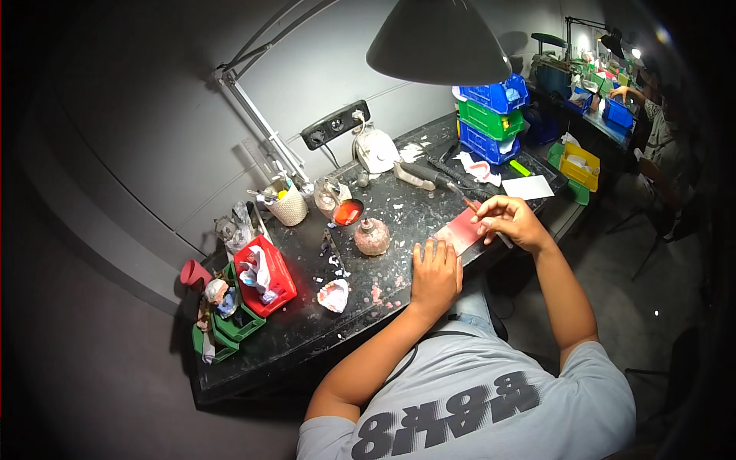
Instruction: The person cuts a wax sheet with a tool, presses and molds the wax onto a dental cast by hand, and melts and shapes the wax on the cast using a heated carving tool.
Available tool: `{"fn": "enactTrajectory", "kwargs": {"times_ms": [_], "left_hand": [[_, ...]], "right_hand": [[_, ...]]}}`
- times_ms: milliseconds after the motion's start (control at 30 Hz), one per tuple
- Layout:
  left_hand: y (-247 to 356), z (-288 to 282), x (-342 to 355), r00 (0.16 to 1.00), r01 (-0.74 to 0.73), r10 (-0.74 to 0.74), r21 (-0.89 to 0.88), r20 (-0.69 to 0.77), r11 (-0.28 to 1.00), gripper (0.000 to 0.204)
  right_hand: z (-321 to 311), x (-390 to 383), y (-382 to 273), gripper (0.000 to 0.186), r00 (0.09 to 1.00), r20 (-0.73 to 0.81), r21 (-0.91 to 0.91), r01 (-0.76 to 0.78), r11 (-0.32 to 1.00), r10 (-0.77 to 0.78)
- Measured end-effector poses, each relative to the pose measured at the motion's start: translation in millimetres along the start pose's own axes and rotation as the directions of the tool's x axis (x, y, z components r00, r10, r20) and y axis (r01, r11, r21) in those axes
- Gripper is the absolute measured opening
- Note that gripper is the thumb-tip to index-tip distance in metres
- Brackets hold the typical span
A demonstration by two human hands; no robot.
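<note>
A pink wax sheet (457,232) lies on the black bench before me. My left hand (437,274) rests fingers down at its left edge, holding nothing. My right hand (515,223), above the sheet's right end, is closed round a slim wax knife (469,201) with a reddish-brown handle; its lower end shows below the fingers. Left of the sheet stands a round, wax-spattered spirit burner (372,238). Behind it is a small dark pan (349,212) with glossy orange-red content. Nearer the front edge sits a white and pink dental cast (333,295).
Left are a red bin (264,276), green bins (239,322) and a tool cup (288,207). Stacked blue and green bins (491,119), a second dental cast (479,168) and white paper (527,187) stand right. A lamp shade (438,46) hangs overhead. Another person (663,126) sits far right.
</note>
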State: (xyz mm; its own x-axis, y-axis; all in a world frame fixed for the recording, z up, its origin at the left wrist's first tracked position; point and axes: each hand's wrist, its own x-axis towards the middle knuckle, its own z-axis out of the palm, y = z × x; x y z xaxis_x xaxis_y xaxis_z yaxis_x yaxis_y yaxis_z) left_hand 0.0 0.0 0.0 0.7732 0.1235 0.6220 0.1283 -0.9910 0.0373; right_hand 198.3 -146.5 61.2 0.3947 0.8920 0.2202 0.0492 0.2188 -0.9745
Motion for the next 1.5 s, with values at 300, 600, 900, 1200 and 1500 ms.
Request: {"fn": "enactTrajectory", "kwargs": {"times_ms": [300,600,900,1200,1500], "left_hand": [[-7,-19,0,0.976,0.033,-0.129,-0.47,-0.173,0.882,0.041],[-12,-20,0,0.939,0.127,-0.318,-0.726,-0.132,0.676,0.014],[-8,-12,-1,0.948,0.002,-0.203,-0.635,-0.243,0.772,0.015],[-18,-16,-1,0.952,0.185,-0.298,-0.644,-0.071,0.743,0.023],[-8,-8,1,0.99,0.129,-0.104,-0.335,0.093,0.934,0.044]], "right_hand": [[33,-25,-16,0.008,0.996,0.052,-0.014,-0.065,0.998,0.066],[52,-54,-3,0.011,0.986,0.167,-0.31,0.033,0.95,0.02],[48,-59,-29,0.014,0.993,0.038,-0.591,-0.067,0.804,0.111],[48,-53,-20,0.015,0.979,-0.156,-0.71,-0.02,0.704,-0.129],[70,-23,-21,0.018,0.98,-0.161,-0.821,-0.069,0.567,-0.115]]}}
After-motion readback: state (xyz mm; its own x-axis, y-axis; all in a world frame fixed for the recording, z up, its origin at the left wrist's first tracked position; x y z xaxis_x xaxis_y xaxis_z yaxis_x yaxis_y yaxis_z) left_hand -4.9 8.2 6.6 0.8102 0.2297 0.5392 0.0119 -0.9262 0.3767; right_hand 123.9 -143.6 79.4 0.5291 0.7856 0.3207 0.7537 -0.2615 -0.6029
